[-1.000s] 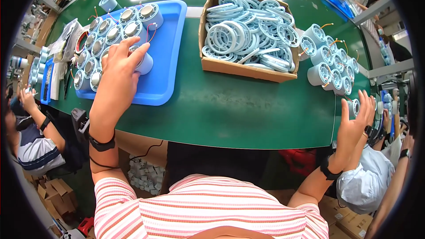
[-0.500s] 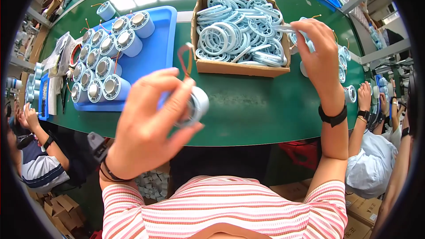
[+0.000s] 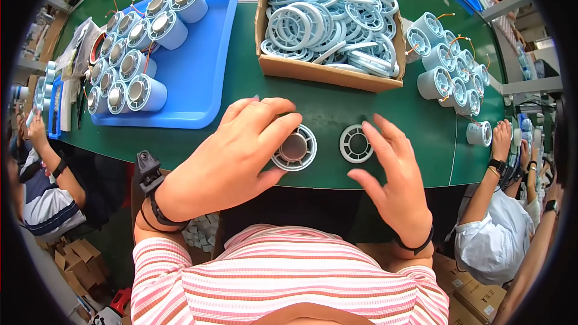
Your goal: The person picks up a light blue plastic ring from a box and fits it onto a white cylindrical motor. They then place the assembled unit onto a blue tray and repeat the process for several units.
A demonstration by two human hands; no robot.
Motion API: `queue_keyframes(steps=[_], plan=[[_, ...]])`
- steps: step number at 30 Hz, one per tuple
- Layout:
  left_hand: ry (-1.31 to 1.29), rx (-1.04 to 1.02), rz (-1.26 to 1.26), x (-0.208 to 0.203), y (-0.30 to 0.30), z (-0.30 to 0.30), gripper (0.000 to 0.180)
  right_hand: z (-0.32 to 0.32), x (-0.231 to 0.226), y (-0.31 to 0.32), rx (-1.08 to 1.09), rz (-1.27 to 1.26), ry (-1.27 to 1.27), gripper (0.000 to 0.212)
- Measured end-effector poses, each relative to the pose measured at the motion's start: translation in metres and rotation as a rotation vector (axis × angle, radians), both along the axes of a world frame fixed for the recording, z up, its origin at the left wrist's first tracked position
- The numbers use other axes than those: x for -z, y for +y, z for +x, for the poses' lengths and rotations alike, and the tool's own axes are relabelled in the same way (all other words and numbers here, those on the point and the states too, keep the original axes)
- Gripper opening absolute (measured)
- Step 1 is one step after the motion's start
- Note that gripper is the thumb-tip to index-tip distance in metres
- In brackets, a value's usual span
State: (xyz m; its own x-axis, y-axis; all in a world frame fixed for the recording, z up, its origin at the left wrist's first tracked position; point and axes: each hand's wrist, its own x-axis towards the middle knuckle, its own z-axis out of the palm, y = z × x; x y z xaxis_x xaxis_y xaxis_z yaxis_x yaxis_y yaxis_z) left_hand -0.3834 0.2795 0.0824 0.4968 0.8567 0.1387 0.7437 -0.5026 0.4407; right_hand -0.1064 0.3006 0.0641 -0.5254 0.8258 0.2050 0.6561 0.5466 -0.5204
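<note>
My left hand (image 3: pixel 232 159) curls around a pale blue cylindrical motor housing (image 3: pixel 294 146), standing near the front of the green table with its round metal centre and spoked rim facing up. Its wires are hidden from view. To the right, a flat pale blue spoked ring (image 3: pixel 356 144) lies on the table. Beside the ring is my right hand (image 3: pixel 394 171), thumb and fingers spread apart. An index fingertip is at the ring's right edge; whether it touches cannot be made out.
Behind my hands, a cardboard box (image 3: pixel 328 76) is heaped with similar rings. A blue tray (image 3: pixel 198 78) at left carries several housings. More housings (image 3: pixel 436 83) with orange wires are grouped at right. Other people's hands (image 3: pixel 501 138) work at both sides.
My left hand has lowered the housing to the table and its wires no longer show. My right hand has brought a ring from the box's right edge to the table and loosened its fingers.
</note>
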Motion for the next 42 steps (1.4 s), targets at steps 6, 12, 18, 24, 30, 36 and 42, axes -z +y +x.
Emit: queue_keyframes(steps=[6, 12, 18, 24, 30, 36, 42], plan=[[-0.61, -0.155, -0.614, 0.03, -0.013, 0.024, 0.076, 0.012, 0.027, -0.01, 0.007, -0.115, 0.1, 0.06], [-1.035, -0.232, -1.093, 0.036, -0.012, 0.038, 0.071, -0.012, 0.006, -0.013, -0.072, -0.11, 0.403, 0.067], [-1.019, -0.149, -0.933, 0.041, -0.01, 0.037, 0.07, -0.034, 0.0, -0.008, -0.142, -0.096, 0.381, 0.083], [-0.977, -0.142, -0.98, 0.044, -0.007, 0.034, 0.066, -0.034, 0.004, -0.009, -0.16, -0.146, 0.358, 0.088], [-0.941, -0.084, -0.948, 0.042, -0.004, 0.033, 0.064, -0.028, 0.005, -0.004, -0.183, -0.208, 0.36, 0.076], [-0.972, -0.102, -1.061, 0.04, -0.003, 0.028, 0.067, -0.026, 0.002, -0.001, -0.193, -0.205, 0.3, 0.07], [-1.032, -0.06, -1.117, 0.043, 0.0, 0.026, 0.07, -0.027, 0.01, -0.004, -0.185, -0.087, 0.357, 0.072]])
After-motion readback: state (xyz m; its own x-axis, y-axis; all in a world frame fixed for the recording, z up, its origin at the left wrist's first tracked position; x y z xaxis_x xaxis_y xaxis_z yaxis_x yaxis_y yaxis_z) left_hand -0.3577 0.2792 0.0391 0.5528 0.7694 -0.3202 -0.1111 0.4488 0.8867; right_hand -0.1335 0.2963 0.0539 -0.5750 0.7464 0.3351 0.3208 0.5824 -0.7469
